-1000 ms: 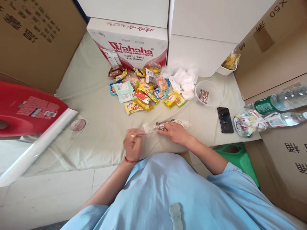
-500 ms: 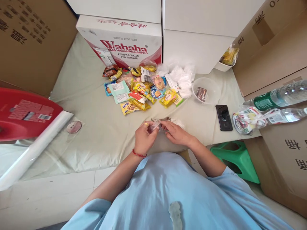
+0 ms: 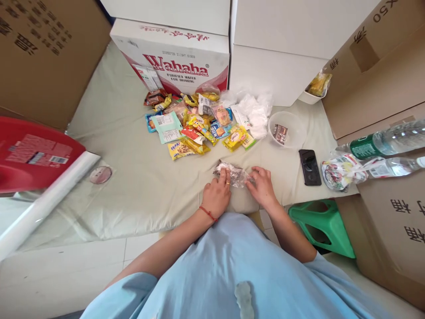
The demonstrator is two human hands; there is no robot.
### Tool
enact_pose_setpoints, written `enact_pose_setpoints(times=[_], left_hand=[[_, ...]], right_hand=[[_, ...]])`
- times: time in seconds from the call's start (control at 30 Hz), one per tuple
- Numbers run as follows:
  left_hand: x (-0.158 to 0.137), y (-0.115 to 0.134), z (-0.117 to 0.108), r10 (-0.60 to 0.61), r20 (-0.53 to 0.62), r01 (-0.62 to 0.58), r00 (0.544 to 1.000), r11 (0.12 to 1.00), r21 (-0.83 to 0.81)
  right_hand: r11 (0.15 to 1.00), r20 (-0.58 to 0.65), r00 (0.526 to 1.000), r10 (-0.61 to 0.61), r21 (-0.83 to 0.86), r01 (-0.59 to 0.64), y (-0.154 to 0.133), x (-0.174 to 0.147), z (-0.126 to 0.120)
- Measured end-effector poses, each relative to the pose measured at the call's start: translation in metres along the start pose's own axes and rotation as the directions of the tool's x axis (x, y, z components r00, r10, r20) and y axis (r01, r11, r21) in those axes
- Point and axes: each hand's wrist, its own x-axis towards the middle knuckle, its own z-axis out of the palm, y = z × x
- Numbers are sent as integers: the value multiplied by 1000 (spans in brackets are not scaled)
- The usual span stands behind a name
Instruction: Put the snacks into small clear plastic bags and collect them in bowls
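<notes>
Flat on the cloth in front of me lies a dark brown snack packet (image 3: 234, 173) wrapped in shiny clear plastic. My left hand (image 3: 217, 193) presses down on its left part with two outstretched fingers, one wearing a ring. Loose clear plastic film (image 3: 246, 176) sticks out at the packet's right end. My right hand (image 3: 262, 188) has its thumb and fingers closed on that film. Beyond the hands is a pile of wrapped snacks (image 3: 199, 126). A clear round bowl (image 3: 297, 128) with a brown cocoa packet (image 3: 280, 134) in it stands to the right.
A Wahaha carton (image 3: 175, 62) and white boxes stand at the back. White plastic bags (image 3: 255, 113) lie beside the snacks. On the right are a phone (image 3: 310, 167), bottles (image 3: 388, 139) and a green stool (image 3: 322, 228). A red basin (image 3: 36, 155) and a film roll (image 3: 49, 201) are left.
The hands were close together over the packet, which they mostly hid. My left hand has shifted right and lies flat on it, while my right hand has moved right with the film.
</notes>
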Motion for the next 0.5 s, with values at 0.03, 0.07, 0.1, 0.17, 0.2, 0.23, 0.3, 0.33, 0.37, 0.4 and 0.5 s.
enact_pose_setpoints(times=[0.03, 0.07, 0.1, 0.17, 0.2, 0.23, 0.3, 0.33, 0.37, 0.4, 0.5], left_hand=[[0, -1, 1, 6, -1, -6, 1000, 1000, -1], [1, -1, 2, 13, 2, -13, 1000, 1000, -3], [1, -2, 2, 17, 9, -17, 1000, 1000, -8], [1, -2, 4, 19, 24, -18, 1000, 999, -26], [2, -2, 5, 17, 23, -16, 1000, 999, -41], [3, -1, 5, 19, 15, -18, 1000, 998, -56], [4, 1, 6, 45, -8, -46, 999, 996, -77], [4, 2, 7, 65, -13, -66, 998, 994, -84], [4, 2, 6, 84, -12, -84, 996, 992, -90], [2, 0, 6, 102, -9, -102, 995, 990, -100], [-12, -14, 5, 169, -49, -175, 984, 967, -184]], right_hand=[[999, 28, 999, 17, 28, -17, -1, -2, -4], [997, 48, 998, 46, 66, -49, -4, -2, -9], [991, 64, 995, 79, 104, -86, -8, 0, -13], [981, 83, 989, 120, 147, -131, -24, 11, -20], [982, 87, 990, 112, 139, -124, -34, 19, -21], [989, 94, 992, 89, 109, -99, -45, 29, -19], [1000, 145, 989, 31, -12, -29, -68, 51, -9], [996, 188, 982, 14, -88, 3, -78, 61, -2], [986, 232, 973, 10, -166, 30, -87, 69, 6], [970, 270, 963, 15, -236, 51, -94, 75, 13], [927, 316, 949, 15, -360, 106, -106, 76, 31]])
